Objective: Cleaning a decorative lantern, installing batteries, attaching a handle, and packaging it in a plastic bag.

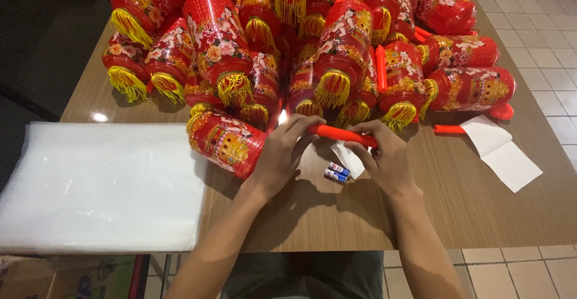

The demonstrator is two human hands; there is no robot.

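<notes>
Both hands hold an orange plastic handle stick point(342, 135) level above the wooden table point(469, 203). The left hand point(282, 155) pinches its left end, beside a red lantern point(225, 143) lying on its side; the right hand point(384, 161) closes its fingers around the right end. Two small batteries point(337, 173) and a folded paper slip point(348, 158) lie just beneath. More red lanterns point(312, 40) are heaped behind, and a stack of clear plastic bags point(102, 185) lies at the left.
</notes>
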